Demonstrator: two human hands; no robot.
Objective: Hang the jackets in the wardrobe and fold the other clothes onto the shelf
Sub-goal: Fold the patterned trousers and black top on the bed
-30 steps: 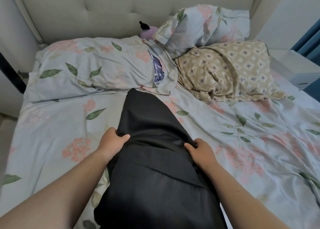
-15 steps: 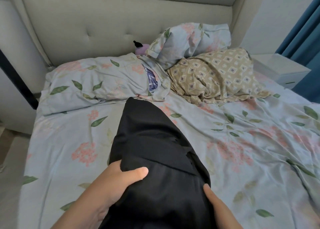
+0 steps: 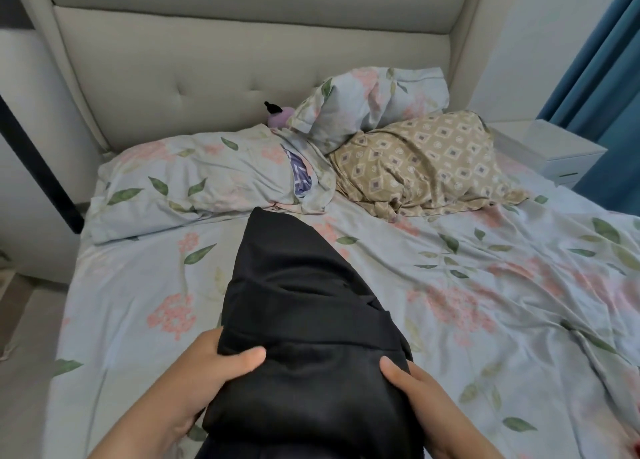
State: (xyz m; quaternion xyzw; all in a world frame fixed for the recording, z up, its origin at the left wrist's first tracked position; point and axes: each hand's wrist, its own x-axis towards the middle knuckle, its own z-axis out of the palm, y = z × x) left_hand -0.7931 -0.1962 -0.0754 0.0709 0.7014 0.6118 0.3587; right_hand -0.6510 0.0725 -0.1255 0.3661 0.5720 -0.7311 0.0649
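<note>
Running off the bottom edge of the frame at lower centre: the near end of a black garment (image 3: 311, 302), hiding its full length and shape; possibly trousers, hard telling from dark, folded cloth. Lying lengthwise up the middle of the floral bedsheet (image 3: 485, 302), narrowing toward the top, with the far tip stopping just short of the long floral pillow (image 3: 194, 181) left of centre. Gripping the garment's left edge low in the frame: the left hand (image 3: 204, 379), thumb pressing on top of the cloth, fingers tucking underneath and out of sight. Gripping the opposite edge at about the same height: the right hand (image 3: 415, 389), thumb on top, fingers likewise disappearing under the fabric, forearm cutting off at the bottom edge. Peeking from the open end of the long pillow: a purple striped lining (image 3: 300, 174). Half hiding behind a second floral pillow (image 3: 374, 101) at upper centre: a small purple plush toy (image 3: 278, 117), only its top showing against the padded headboard (image 3: 207, 77). Slumping right of centre, touching both pillows: a beige diamond-patterned bundle (image 3: 426, 160). Standing at the upper right, partly cropped by a blue curtain (image 3: 606, 77): a white nightstand (image 3: 554, 150).
</note>
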